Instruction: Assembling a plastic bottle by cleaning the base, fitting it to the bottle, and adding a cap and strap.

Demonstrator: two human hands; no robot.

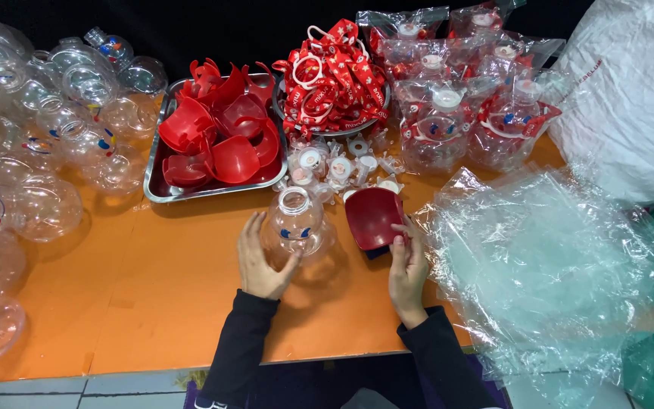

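While a clear round bottle [294, 226] is steadied upright on the orange table [153, 303] by the left hand [260, 261], its fingers curled around the bottle's side, a red cup-shaped shell [372, 217] is pinched at its rim by the right hand [406, 266], just beside the bottle. A metal tray [159, 193] of red shells is seen behind, and clear plastic bags [546, 265] are piled to the right.
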